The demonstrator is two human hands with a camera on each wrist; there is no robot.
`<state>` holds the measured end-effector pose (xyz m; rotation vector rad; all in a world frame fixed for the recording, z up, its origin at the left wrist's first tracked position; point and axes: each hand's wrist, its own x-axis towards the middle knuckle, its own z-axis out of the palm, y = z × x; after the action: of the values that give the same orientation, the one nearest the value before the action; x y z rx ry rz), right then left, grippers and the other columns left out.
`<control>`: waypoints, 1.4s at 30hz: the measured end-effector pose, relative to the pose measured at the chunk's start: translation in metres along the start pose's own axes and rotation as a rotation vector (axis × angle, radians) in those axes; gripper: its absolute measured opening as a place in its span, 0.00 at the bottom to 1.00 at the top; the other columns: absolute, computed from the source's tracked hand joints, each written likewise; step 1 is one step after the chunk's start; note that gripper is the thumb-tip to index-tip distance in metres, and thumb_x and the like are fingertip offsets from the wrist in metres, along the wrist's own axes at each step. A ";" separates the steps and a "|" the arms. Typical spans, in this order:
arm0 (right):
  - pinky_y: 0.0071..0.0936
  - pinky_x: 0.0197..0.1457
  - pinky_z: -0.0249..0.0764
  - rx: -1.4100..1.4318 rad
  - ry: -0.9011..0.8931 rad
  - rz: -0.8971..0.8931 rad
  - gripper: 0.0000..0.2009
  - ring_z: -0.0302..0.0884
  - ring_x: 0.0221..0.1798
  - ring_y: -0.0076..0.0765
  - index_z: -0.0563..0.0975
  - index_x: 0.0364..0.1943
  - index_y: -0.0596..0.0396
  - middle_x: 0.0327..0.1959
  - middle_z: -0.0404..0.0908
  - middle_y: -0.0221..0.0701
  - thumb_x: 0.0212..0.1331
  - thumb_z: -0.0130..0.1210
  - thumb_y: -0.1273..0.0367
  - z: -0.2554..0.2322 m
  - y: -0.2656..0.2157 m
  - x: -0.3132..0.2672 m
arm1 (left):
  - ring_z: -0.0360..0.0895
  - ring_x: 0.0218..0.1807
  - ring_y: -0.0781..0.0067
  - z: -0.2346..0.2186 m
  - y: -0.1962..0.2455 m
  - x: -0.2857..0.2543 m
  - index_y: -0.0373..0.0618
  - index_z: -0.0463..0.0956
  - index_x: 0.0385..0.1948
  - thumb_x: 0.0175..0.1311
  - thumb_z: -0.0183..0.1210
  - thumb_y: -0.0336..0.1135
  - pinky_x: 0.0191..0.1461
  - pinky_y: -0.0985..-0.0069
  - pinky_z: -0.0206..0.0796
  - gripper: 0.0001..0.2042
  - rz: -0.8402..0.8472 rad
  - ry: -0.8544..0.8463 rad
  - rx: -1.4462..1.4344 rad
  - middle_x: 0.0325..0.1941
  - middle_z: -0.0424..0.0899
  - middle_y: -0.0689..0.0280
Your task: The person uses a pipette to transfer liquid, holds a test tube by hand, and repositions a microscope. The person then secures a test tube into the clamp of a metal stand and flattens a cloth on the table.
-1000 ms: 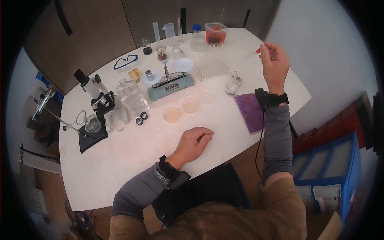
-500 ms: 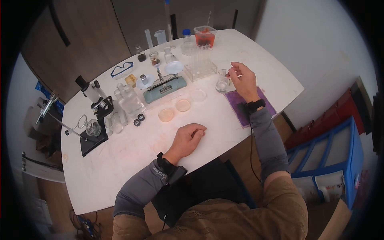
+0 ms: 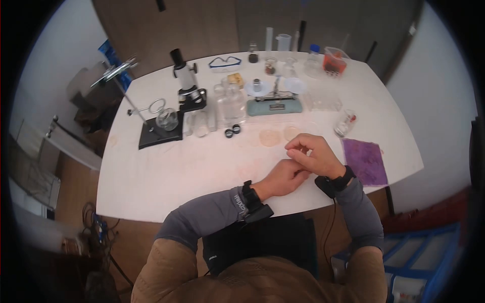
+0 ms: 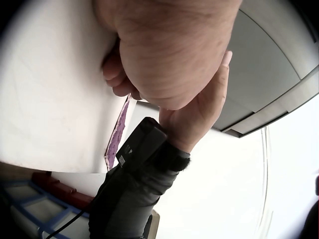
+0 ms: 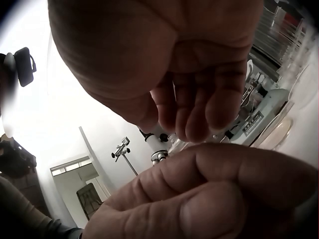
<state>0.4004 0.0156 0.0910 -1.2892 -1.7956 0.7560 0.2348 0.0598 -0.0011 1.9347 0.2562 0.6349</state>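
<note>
In the head view my left hand [image 3: 283, 178] lies loosely curled over the table's front part, and my right hand [image 3: 316, 155] is just above and beside it, fingers bent. Neither hand shows an object in it. The right wrist view shows the relaxed fingers of my right hand [image 5: 164, 59] over the thumb and fingers of my left hand [image 5: 184, 194]; whether they touch is unclear. A glass beaker [image 3: 345, 124] with a small red item [image 3: 352, 118] inside stands behind the purple cloth [image 3: 365, 162]. Two pale round dishes [image 3: 270, 138] lie behind the hands.
A green balance [image 3: 274, 106] stands mid-table, with clear bottles [image 3: 232, 107], a microscope [image 3: 187, 81] and a black-based stand [image 3: 161, 136] to its left. Behind are goggles [image 3: 225, 64], glassware and a red-filled container [image 3: 334, 63]. A clear rack [image 3: 326, 103] sits right of the balance.
My right hand has left the beaker and come over beside my left hand. The red-ended item it held earlier is no longer in it; something red shows in the beaker. The head view has turned left.
</note>
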 end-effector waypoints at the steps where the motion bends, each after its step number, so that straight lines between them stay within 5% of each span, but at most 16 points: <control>1: 0.24 0.45 0.74 0.017 -0.143 0.059 0.10 0.78 0.39 0.21 0.85 0.44 0.59 0.39 0.87 0.28 0.67 0.65 0.67 0.005 -0.003 0.011 | 0.84 0.49 0.59 0.003 -0.006 0.000 0.38 0.84 0.50 0.72 0.58 0.30 0.54 0.64 0.76 0.11 0.087 0.064 0.062 0.47 0.87 0.56; 4: 0.29 0.60 0.75 0.214 -0.436 0.043 0.13 0.81 0.51 0.28 0.85 0.46 0.61 0.46 0.87 0.33 0.67 0.65 0.65 0.019 0.013 0.036 | 0.81 0.56 0.53 0.015 -0.016 -0.001 0.37 0.82 0.50 0.69 0.57 0.29 0.57 0.57 0.74 0.12 0.318 0.385 0.251 0.52 0.85 0.52; 7: 0.33 0.65 0.75 0.376 -0.603 0.014 0.13 0.82 0.54 0.32 0.85 0.46 0.62 0.49 0.88 0.35 0.68 0.65 0.65 0.018 0.015 0.049 | 0.82 0.52 0.52 0.008 -0.020 -0.004 0.35 0.82 0.47 0.66 0.57 0.27 0.54 0.58 0.75 0.11 0.127 0.279 0.235 0.48 0.85 0.52; 10: 0.39 0.68 0.73 0.501 -0.651 -0.023 0.17 0.82 0.59 0.41 0.85 0.47 0.63 0.52 0.87 0.42 0.69 0.64 0.60 0.015 0.026 0.056 | 0.83 0.48 0.52 0.008 -0.010 0.000 0.36 0.82 0.44 0.65 0.57 0.27 0.51 0.59 0.75 0.10 0.219 0.455 0.176 0.44 0.85 0.54; 16: 0.41 0.71 0.73 0.646 -0.596 -0.024 0.28 0.82 0.62 0.46 0.84 0.50 0.64 0.56 0.86 0.47 0.69 0.63 0.48 0.022 0.052 0.049 | 0.84 0.47 0.54 0.006 -0.005 0.001 0.38 0.84 0.43 0.64 0.59 0.26 0.50 0.60 0.76 0.09 0.060 0.407 0.073 0.42 0.86 0.55; 22: 0.36 0.73 0.72 0.785 -0.586 -0.004 0.27 0.81 0.65 0.40 0.81 0.57 0.67 0.60 0.84 0.45 0.72 0.59 0.52 0.026 0.059 0.047 | 0.87 0.42 0.61 0.004 -0.005 0.000 0.36 0.85 0.42 0.68 0.58 0.25 0.44 0.66 0.78 0.08 0.023 0.447 0.066 0.38 0.89 0.57; 30: 0.23 0.63 0.76 0.850 -0.571 0.088 0.26 0.81 0.60 0.28 0.79 0.62 0.65 0.62 0.83 0.40 0.76 0.55 0.53 0.028 0.065 0.043 | 0.85 0.41 0.74 -0.003 -0.002 -0.002 0.33 0.85 0.40 0.75 0.55 0.26 0.45 0.76 0.78 0.09 0.021 0.453 0.010 0.38 0.90 0.61; 32: 0.18 0.56 0.77 0.920 -0.585 0.105 0.26 0.80 0.58 0.23 0.79 0.63 0.62 0.61 0.83 0.37 0.77 0.55 0.53 0.030 0.063 0.042 | 0.84 0.40 0.76 -0.007 -0.001 -0.004 0.33 0.85 0.41 0.77 0.54 0.26 0.45 0.77 0.77 0.10 0.033 0.458 0.008 0.37 0.90 0.63; 33: 0.16 0.45 0.76 0.874 -0.573 0.098 0.27 0.80 0.48 0.19 0.80 0.64 0.59 0.54 0.84 0.31 0.78 0.52 0.49 0.032 0.064 0.044 | 0.83 0.39 0.77 -0.009 -0.001 -0.005 0.33 0.84 0.42 0.78 0.53 0.27 0.44 0.78 0.76 0.10 -0.005 0.487 -0.042 0.37 0.89 0.64; 36: 0.12 0.39 0.72 0.869 -0.588 0.183 0.30 0.78 0.44 0.14 0.79 0.63 0.63 0.61 0.84 0.36 0.79 0.50 0.47 0.027 0.067 0.042 | 0.80 0.36 0.79 -0.003 0.000 -0.004 0.34 0.83 0.44 0.81 0.51 0.28 0.42 0.80 0.73 0.10 -0.044 0.510 -0.132 0.37 0.88 0.65; 37: 0.09 0.28 0.60 0.886 -0.574 0.139 0.32 0.72 0.36 0.08 0.80 0.64 0.60 0.57 0.86 0.30 0.79 0.48 0.43 0.031 0.070 0.041 | 0.79 0.36 0.79 -0.005 0.003 -0.004 0.34 0.83 0.43 0.81 0.52 0.28 0.42 0.80 0.72 0.10 -0.043 0.518 -0.093 0.37 0.87 0.66; 42: 0.12 0.36 0.67 0.908 -0.553 0.132 0.35 0.75 0.44 0.11 0.79 0.65 0.59 0.54 0.84 0.27 0.77 0.48 0.40 0.043 0.081 0.045 | 0.77 0.35 0.81 -0.008 0.009 -0.005 0.35 0.82 0.44 0.81 0.52 0.29 0.41 0.81 0.70 0.09 -0.002 0.573 0.026 0.36 0.86 0.67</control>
<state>0.3946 0.0825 0.0136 -0.6033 -1.4246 1.8645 0.2253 0.0596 0.0073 1.7384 0.6238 1.1826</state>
